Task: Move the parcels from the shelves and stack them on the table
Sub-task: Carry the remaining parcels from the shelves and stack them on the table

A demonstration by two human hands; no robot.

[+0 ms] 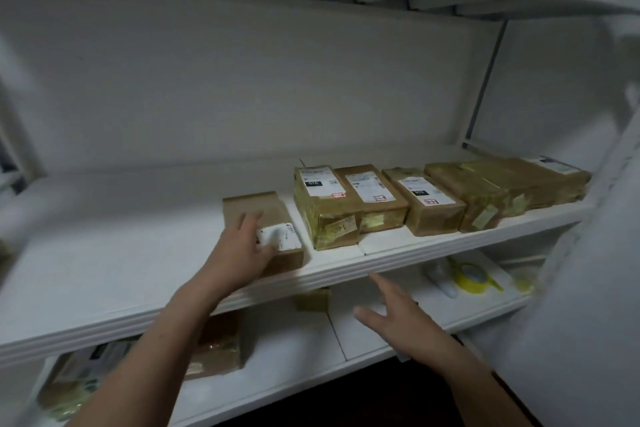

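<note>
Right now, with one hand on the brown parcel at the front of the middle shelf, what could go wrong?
1. Only the left hand lies on the brown parcel. The right hand hangs open below the shelf edge. Dragged out one-handed, the parcel might tip off that edge.
2. The taped parcel stands close on its right, so a skewed pull could knock it.
</note>
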